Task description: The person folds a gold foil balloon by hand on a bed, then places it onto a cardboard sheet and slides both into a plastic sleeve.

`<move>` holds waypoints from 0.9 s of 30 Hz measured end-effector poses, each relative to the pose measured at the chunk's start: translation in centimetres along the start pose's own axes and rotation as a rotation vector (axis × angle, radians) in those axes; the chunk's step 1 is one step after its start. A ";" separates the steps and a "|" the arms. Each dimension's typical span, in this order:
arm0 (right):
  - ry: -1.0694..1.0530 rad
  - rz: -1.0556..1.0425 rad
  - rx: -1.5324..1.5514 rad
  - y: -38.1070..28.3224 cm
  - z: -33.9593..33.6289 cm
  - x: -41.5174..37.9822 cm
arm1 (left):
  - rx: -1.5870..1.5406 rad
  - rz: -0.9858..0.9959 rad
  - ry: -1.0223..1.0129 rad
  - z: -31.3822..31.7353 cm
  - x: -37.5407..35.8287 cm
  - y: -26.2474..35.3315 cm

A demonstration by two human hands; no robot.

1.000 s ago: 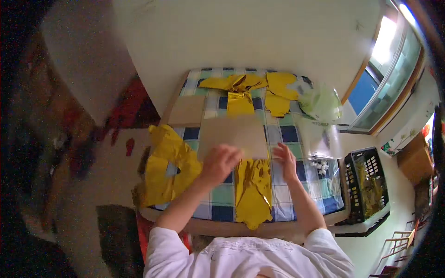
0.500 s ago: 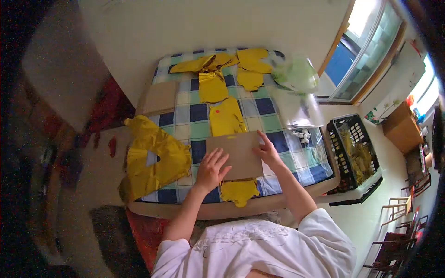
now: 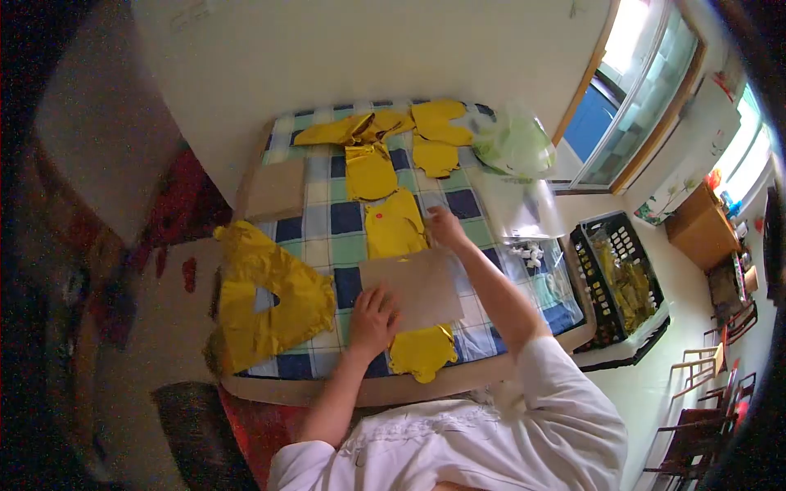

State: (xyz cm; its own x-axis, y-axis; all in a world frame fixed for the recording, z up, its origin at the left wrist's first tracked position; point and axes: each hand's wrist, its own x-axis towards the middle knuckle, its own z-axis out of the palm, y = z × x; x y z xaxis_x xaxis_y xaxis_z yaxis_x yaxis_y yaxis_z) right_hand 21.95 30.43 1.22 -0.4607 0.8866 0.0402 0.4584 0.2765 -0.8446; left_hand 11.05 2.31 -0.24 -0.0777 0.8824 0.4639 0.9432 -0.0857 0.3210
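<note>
A flat tan cardboard sheet (image 3: 422, 286) lies near the front of the checked bed cover (image 3: 323, 233). My left hand (image 3: 375, 321) rests on its left part, fingers spread. Beyond the sheet's top right corner, my right hand (image 3: 444, 227) is beside a gold foil piece (image 3: 395, 225) with a red dot; its fingers look curled, and what they hold, if anything, is too small to tell. Another gold piece (image 3: 423, 350) sticks out below the sheet. At the left lies a large gold foil piece (image 3: 278, 299) with a hole.
More gold pieces (image 3: 370, 172) lie farther back. A second cardboard sheet (image 3: 276, 190) is at the left. Clear plastic bags (image 3: 516, 147) and small white items (image 3: 530, 254) are at the right. Black crates (image 3: 622, 274) holding gold material stand beside the bed.
My right hand has left the cardboard's right edge and moved up beside the foil with the red dot, its fingers now curled. My left hand stays on the sheet, which is slightly tilted.
</note>
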 end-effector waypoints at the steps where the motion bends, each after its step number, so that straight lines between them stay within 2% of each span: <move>1: -0.044 0.078 0.015 -0.9 0.3 1.5 | 0.008 0.005 -0.011 0.0 -0.1 -0.1; 2: -0.083 0.100 -0.113 0.1 1.5 4.1 | 0.017 0.010 -0.022 0.0 -0.2 -0.2; 6: -0.170 0.171 -0.425 -0.7 2.4 6.1 | -0.021 0.021 0.010 -0.2 -0.2 0.0; 10: -0.223 0.100 -0.152 -1.8 1.4 4.5 | -0.010 0.043 0.028 0.5 -0.7 -0.3; 12: -0.144 0.118 -0.045 -1.6 1.7 4.3 | -0.006 0.058 0.048 0.7 -0.7 -0.3; 15: -0.076 -0.015 0.146 -1.2 1.0 3.0 | -0.052 0.036 0.031 0.9 -0.5 -0.3; 21: -0.040 -0.138 0.152 -3.7 -1.3 -1.8 | 0.006 0.043 0.042 0.4 -0.5 0.1; 24: -0.147 -0.190 0.478 -1.4 -2.5 -6.0 | 0.011 0.043 0.039 0.5 -0.5 0.0; 26: -0.106 -0.601 0.117 -1.7 -4.1 -9.8 | -0.021 0.017 0.025 0.4 -0.5 0.1; 27: -0.113 -0.628 0.017 -1.4 -4.5 -11.6 | -0.039 0.006 0.015 0.4 -0.6 0.1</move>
State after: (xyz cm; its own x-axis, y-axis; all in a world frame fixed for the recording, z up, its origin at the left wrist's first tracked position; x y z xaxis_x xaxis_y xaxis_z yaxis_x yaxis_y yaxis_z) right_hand 30.04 21.40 4.35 -0.7156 0.5124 0.4748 0.0633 0.7244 -0.6864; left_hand 11.30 1.98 -0.76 -0.0772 0.8749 0.4781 0.9304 -0.1091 0.3500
